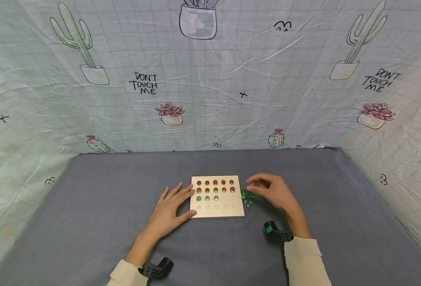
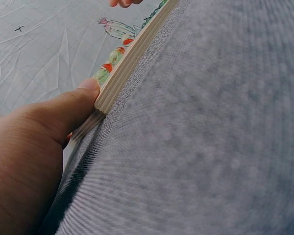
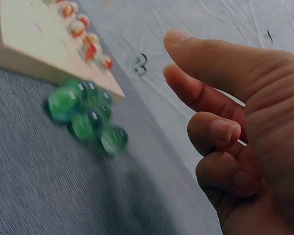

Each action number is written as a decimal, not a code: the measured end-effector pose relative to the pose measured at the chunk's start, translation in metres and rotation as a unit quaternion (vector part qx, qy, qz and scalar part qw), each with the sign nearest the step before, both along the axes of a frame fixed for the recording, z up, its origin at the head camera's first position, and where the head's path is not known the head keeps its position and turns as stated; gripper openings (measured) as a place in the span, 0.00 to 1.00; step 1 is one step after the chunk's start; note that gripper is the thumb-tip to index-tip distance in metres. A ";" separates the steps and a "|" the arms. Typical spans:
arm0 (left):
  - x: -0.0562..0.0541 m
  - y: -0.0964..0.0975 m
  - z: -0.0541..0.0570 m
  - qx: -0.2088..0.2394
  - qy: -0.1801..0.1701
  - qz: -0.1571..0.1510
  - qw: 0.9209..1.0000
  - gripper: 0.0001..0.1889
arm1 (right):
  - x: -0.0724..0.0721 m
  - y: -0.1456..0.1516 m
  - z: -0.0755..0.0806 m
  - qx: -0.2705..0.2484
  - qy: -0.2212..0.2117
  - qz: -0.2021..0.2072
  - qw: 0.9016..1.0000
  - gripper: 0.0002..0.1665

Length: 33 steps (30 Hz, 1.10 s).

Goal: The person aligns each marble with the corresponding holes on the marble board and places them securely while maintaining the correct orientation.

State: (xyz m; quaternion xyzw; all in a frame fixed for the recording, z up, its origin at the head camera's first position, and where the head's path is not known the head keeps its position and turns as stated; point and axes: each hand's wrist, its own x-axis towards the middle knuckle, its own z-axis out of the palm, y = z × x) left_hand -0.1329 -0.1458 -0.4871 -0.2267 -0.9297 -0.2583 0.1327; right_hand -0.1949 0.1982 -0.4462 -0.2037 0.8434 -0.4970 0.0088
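A pale wooden board [image 1: 217, 215] with rows of round hollows lies on the grey cloth. Orange-red marbles [image 1: 215, 190] fill its two back rows, and three green marbles [image 1: 207, 198] sit at the left of the third row. My left hand [image 1: 169, 214] rests at the board's left side, fingers spread, its thumb [image 2: 85, 95] at the near corner. Just off the right edge lies a cluster of loose green marbles [image 3: 85, 115]. Above them hovers my right hand [image 1: 273, 190], thumb and forefinger apart with nothing between them, the other fingers curled loosely.
Grey cloth [image 1: 124, 190] covers the tabletop around the board. A pale sheet [image 1: 214, 79] printed with cacti hangs behind it and along both sides. Each wrist wears a black camera band, one at the left wrist [image 1: 157, 269] and one at the right wrist [image 1: 278, 232].
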 end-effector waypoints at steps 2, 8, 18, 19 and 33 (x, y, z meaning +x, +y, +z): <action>0.000 0.000 0.000 -0.002 0.000 -0.001 1.000 0.35 | 0.001 0.005 0.001 0.005 -0.003 0.002 1.000 0.14; 0.000 -0.001 0.002 -0.001 -0.004 -0.002 1.000 0.35 | 0.007 0.011 0.009 -0.005 -0.026 0.025 0.999 0.15; -0.001 -0.001 0.002 -0.003 -0.012 -0.002 1.000 0.34 | -0.008 0.021 -0.023 0.018 -0.055 0.026 0.998 0.15; -0.001 -0.001 0.002 -0.003 -0.013 -0.002 1.000 0.34 | -0.008 0.021 -0.024 0.015 -0.055 0.027 0.998 0.15; -0.001 0.000 0.001 -0.003 -0.004 0.000 1.000 0.35 | -0.008 0.021 -0.023 0.039 -0.053 0.042 0.997 0.11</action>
